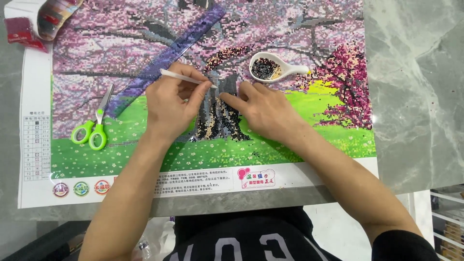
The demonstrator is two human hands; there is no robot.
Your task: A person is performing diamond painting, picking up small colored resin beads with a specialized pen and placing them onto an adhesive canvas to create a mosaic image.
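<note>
left hand (171,104) pinches a white applicator pen (188,79) between thumb and forefinger, other fingers curled in under it. pen's long axis runs from upper left down to lower right; blunt end points toward the canvas's top left, tip sits at the right, just off the forefinger, over the dark tree trunk at the canvas centre.

right hand (263,108) lies palm-down on the diamond painting canvas (299,104), fingers held together and stretched left, fingertips (227,98) pressing the canvas just below and right of the pen tip. tip and fingertips near, nearly touching; cannot tell if they meet.

white spoon-shaped bead tray (273,67), dark and pale beads inside, sits up and to the right of the pen tip, handle pointing right. it lies just above the right hand's knuckles, nearer that hand, though the pen is in the left.

green-handled scissors (94,125) rest on the canvas well left of the left hand, blades pointing up. purple protective film strip (169,58) runs diagonally behind the left hand. red bead packets (29,29) at top left corner. canvas rests on a grey marbled table (415,96).
</note>
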